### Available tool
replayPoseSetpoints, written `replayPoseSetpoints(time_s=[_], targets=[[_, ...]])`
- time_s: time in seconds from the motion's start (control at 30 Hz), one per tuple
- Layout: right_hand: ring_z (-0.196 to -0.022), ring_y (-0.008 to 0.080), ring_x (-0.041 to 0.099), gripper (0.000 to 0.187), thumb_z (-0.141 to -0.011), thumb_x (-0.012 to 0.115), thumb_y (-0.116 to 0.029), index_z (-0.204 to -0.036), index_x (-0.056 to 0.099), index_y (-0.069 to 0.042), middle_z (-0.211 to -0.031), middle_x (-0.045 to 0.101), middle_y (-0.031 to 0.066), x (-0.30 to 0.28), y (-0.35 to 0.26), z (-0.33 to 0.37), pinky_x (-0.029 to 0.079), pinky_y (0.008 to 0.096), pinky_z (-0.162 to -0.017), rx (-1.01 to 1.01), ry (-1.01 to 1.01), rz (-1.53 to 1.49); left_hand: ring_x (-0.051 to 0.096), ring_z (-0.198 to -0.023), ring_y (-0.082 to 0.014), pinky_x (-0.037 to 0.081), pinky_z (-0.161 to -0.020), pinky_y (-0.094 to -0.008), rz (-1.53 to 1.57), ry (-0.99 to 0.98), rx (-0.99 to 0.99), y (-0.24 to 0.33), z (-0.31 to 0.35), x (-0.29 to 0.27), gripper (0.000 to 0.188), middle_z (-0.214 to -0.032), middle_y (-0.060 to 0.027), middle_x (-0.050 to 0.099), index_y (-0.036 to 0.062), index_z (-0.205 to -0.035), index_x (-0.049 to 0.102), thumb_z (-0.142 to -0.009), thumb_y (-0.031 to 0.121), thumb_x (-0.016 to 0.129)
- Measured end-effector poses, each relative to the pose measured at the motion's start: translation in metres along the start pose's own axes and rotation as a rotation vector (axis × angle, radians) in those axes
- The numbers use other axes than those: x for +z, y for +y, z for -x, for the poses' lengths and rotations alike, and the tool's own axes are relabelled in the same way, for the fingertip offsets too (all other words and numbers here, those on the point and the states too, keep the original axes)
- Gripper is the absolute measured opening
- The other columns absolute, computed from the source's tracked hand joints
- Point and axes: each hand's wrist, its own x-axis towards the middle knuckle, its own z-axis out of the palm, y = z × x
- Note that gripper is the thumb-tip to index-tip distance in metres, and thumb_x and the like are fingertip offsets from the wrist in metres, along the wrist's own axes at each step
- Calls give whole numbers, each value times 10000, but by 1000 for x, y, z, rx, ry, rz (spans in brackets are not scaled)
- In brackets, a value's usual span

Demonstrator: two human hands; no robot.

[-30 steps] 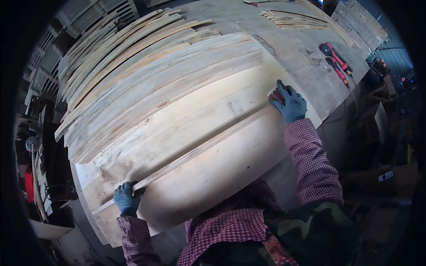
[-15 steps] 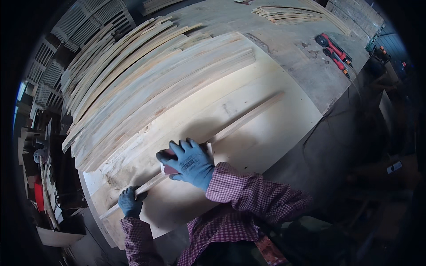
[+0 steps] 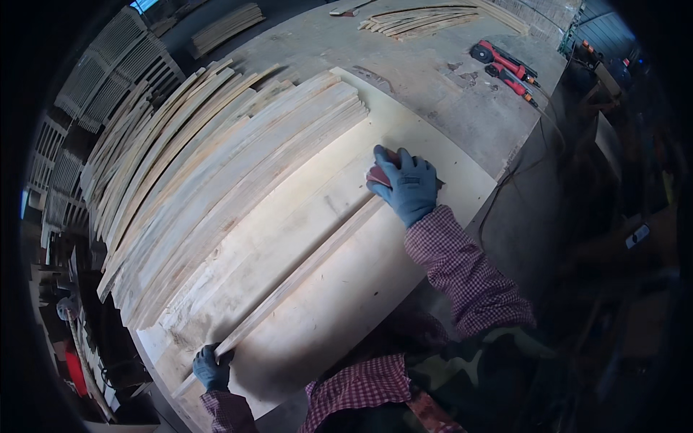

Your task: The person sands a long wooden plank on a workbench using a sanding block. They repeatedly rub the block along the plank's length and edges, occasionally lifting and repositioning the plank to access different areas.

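Observation:
A long thin wooden strip (image 3: 303, 268) lies slantwise over a pale plywood sheet (image 3: 339, 296). Near its lower left end, my gloved left hand (image 3: 211, 369) is closed round it. My gloved right hand (image 3: 410, 189) is at the far right end, its fingers bent over a reddish-brown piece of sandpaper (image 3: 376, 175) pressed on the strip. The palm hides most of the sandpaper, so whether it is wrapped round a block cannot be made out. Both gloves are blue-grey.
Many wooden strips (image 3: 238, 155) lie in rows beyond the plywood. Two red power tools (image 3: 505, 68) rest on the far right of the table (image 3: 440, 86). Another strip pile (image 3: 419, 20) lies at the back. Slatted stacks (image 3: 115, 65) stand at the left.
My right hand has slid the sandpaper along the strip, from its middle to the far right end. The left hand keeps its hold. The whole view has shifted somewhat.

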Motion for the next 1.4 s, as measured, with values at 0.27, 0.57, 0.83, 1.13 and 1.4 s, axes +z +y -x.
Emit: replayPoseSetpoints(time_s=[0.27,0.57,0.83,1.13,1.4], targets=[[-1068,315,560,721,-787,743,-568,-1436,528,-337,-1332,533,140,-30,-83,45,451,486,-962,-408,-71,-261,650,-894,-358,498,-779,-487,22,-46,-9,-6,0,-4,408,-906,-105,697,155,-991,712,-711,430,825],[-1252,390,561,796,-847,585,-736,-1541,354,-423,-1461,490,144,-3,94,-54,454,530,-1024,316,-310,107,705,-819,-356,543,-738,-452,236,-315,78,41,-43,-19,544,-858,-142,729,106,-997,704,-671,512,861],[-1279,390,556,774,-919,547,-668,-1575,320,-325,-1455,530,175,41,106,-17,423,496,-1074,392,-92,-443,704,-732,-365,544,-659,-438,244,-305,-64,39,-38,-51,487,-764,-163,713,109,-923,731,-704,529,841],[-1233,478,549,926,-878,479,-760,-1539,377,-118,-1322,545,325,39,156,22,437,516,-1058,607,-436,137,695,-694,-365,519,-630,-419,260,3,-101,39,1,-143,443,-739,-176,685,53,-928,716,-775,455,821],[-984,353,570,967,-815,663,-687,-1440,452,20,-1108,564,198,-10,-212,125,505,486,-802,-299,-378,-356,698,-679,-328,523,-631,-366,295,181,-207,25,69,-175,453,-765,-183,687,32,-945,721,-765,430,839]])
